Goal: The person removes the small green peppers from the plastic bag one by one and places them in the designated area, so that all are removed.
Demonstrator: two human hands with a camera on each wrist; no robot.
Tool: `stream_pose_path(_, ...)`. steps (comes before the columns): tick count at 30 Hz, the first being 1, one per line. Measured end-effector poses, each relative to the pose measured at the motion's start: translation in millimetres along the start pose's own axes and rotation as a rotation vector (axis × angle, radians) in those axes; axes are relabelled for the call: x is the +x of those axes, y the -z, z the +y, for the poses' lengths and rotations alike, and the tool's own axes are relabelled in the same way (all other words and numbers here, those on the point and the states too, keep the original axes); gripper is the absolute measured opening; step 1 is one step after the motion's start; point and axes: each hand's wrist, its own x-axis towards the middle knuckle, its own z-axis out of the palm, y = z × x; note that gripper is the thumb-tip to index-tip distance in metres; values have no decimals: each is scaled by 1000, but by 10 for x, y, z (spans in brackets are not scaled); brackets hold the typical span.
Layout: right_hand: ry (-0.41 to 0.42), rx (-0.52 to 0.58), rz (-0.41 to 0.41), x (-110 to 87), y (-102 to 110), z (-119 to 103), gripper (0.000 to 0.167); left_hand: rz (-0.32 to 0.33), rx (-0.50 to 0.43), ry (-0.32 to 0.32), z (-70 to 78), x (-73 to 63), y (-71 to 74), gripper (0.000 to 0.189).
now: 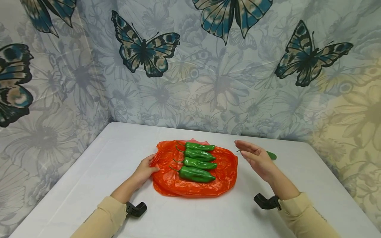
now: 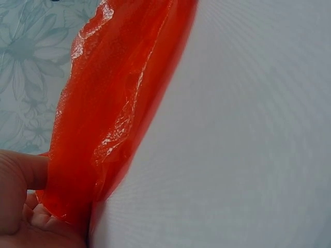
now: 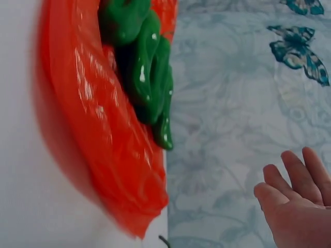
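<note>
A red plastic bag [image 1: 194, 190] lies flattened on the white table, with several long green peppers [image 1: 197, 174] in a stacked row on top, stems to the left. My left hand [image 1: 146, 169] is at the bag's left edge; in the left wrist view, the thumb [image 2: 36, 170] and fingers pinch the plastic [image 2: 103, 103]. To the right of the bag, my right hand [image 1: 258, 161] hovers with fingers extended, holding nothing. Behind it another green pepper [image 1: 272, 155] lies on the table, partly hidden by the hand. The right wrist view shows the spread fingers [image 3: 297, 175] apart from the bag.
The white table [image 1: 190, 218] reaches back to a wall cloth [image 1: 190, 89] printed with flowers and butterflies, which also runs along the left and right sides. Dark curved devices [image 1: 267, 201] are strapped at both wrists, just beyond the beige sleeves.
</note>
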Motion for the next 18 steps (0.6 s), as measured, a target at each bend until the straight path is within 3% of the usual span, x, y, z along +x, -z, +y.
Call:
stream_pose_path(4, 0, 32, -11, 1, -98, -7, 44, -6, 5, 11, 9, -16, 7, 64)
stream_pose_path(11, -2, -45, -30, 36, -252, 18, 48, -1, -8, 11, 0, -7, 8, 64)
stream_pose_path(18, 61, 6, -101, 23, -395, -26, 43, 1, 4, 0, 1, -7, 8, 64)
